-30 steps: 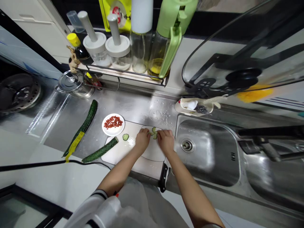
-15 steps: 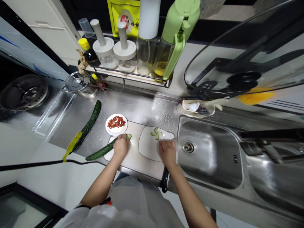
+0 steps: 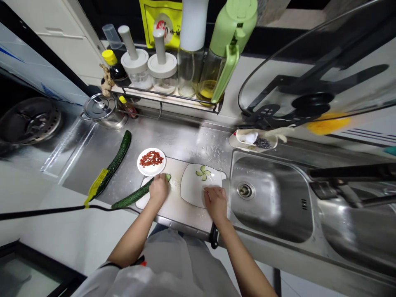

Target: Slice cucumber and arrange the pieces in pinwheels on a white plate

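Note:
My left hand (image 3: 159, 190) is wrapped round a cut cucumber (image 3: 133, 199) near its sliced end, which lies on the white cutting board (image 3: 173, 210). Over the right side of a white plate (image 3: 191, 187) is my right hand (image 3: 215, 202), fingers bent together; whatever they may hold is hidden. Thin cucumber slices (image 3: 203, 173) form a small flower at the plate's far side. A knife with a black handle (image 3: 214, 236) lies along the board's right edge, partly covered by my right hand and wrist.
A small dish (image 3: 151, 171) of red berries sits beyond the board. A whole cucumber (image 3: 116, 159) with a yellow tag lies left. At right is a steel sink (image 3: 272, 206). Seasoning jars (image 3: 162, 70) and an oil jug (image 3: 222, 53) stand on a rack behind, near a lidded pot (image 3: 103, 111).
My right hand has shifted slightly left and nearer to me over the plate. My left hand stays on the cut cucumber. The view has shifted a little.

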{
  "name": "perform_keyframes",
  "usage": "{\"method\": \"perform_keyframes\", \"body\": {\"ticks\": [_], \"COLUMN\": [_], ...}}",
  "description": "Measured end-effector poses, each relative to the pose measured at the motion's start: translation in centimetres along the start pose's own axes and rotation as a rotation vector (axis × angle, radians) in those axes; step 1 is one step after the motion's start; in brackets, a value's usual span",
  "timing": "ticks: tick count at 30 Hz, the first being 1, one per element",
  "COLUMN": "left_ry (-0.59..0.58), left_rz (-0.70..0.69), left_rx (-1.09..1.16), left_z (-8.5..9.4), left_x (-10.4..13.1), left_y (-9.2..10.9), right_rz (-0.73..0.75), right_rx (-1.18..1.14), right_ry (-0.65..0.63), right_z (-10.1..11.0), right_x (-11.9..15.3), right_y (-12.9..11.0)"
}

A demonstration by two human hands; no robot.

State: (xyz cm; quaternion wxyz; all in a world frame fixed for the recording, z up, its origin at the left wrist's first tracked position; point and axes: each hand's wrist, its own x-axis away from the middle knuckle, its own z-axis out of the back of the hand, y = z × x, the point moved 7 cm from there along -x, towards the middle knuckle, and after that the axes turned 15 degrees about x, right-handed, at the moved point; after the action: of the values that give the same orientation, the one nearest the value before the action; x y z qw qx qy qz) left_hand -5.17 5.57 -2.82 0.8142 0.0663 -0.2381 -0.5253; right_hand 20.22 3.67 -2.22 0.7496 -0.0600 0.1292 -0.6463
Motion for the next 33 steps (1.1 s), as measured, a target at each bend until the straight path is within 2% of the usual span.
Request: {"method": "perform_keyframes", "body": {"ticks": [11, 14, 17, 20, 22, 25, 29, 33], "left_ry": [0.028, 0.042, 0.010, -0.095, -0.205, -0.390, -0.548, -0.656], "left_rz": [0.003, -0.009, -0.064, -0.123, -0.122, -0.077, -0.068, 0.001], "left_rx": [0.098, 0.206, 0.417, 0.670, 0.839, 1.043, 1.158, 1.242], "left_z": [0.0, 0.5, 0.7, 0.3, -0.5, -1.8, -2.7, -3.8], "left_x": [0.0, 0.1, 0.2, 0.7, 1.2, 2.2, 3.3, 3.9], "left_y": [-0.2, -0.4, 0.0, 1.1, 2.1, 3.9, 6.0, 6.8], "right_rz": [0.012, 0.018, 0.026, -0.004, -0.054, -0.158, -0.242, -0.299], "right_rx": [-0.017, -0.043, -0.124, -0.252, -0.355, -0.546, -0.802, -0.890], "right_ry": [-0.008, -0.007, -0.013, -0.037, -0.071, -0.202, -0.394, -0.396], "right_z": [-0.3, -0.4, -0.5, -0.7, -0.9, -1.8, -2.8, -2.4], "right_x": [0.5, 0.6, 0.6, 0.3, 0.0, -0.2, -0.2, 0.0], "right_y": [-0.5, -0.6, -0.8, -1.0, -1.2, -1.4, -2.0, -1.6]}}
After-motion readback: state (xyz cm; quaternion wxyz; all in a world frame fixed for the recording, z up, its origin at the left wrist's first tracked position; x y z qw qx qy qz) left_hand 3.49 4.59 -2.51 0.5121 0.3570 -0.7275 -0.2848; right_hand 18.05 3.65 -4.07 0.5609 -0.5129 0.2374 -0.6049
